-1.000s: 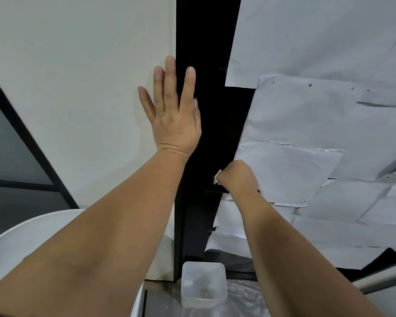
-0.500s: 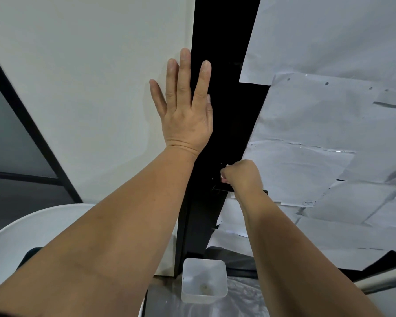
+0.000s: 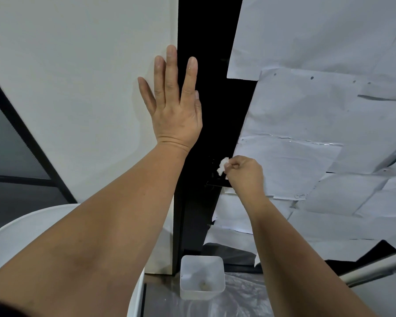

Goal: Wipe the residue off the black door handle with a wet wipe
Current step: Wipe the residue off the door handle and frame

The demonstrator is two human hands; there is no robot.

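Centrally, the left hand (image 3: 174, 106) lies flat with straight, slightly spread fingers, pressed partly against the pale wall panel (image 3: 78, 88) and partly against the black door frame (image 3: 213, 99); it grasps nothing. Lower and to the right, the right hand (image 3: 244, 172) is curled into a loose fist, its thumb and fingertips pinching a small crumpled white wet wipe (image 3: 222, 165). The wipe protrudes from the left side of the fist and sits against the dark hardware at the door's edge. The black door handle (image 3: 216, 182) appears as a short dark horizontal bar just below the wipe and just left of the right wrist; most of it merges with the black frame behind, so its full shape cannot be made out, and whether the wipe actually touches it cannot be told. No residue can be distinguished on it at this scale.

To the right of the frame, the door surface is covered by overlapping sheets of white paper (image 3: 318, 110), some with curled or loose lower edges. Below the handle, on a floor covered with clear plastic film (image 3: 242, 300), stands a small translucent square container (image 3: 201, 276) holding a small pale scrap at its bottom. A white rounded object (image 3: 21, 236) occupies the lower left, partly hidden by the left forearm. A dark glazed panel with a black diagonal bar (image 3: 14, 115) lies at the far left.
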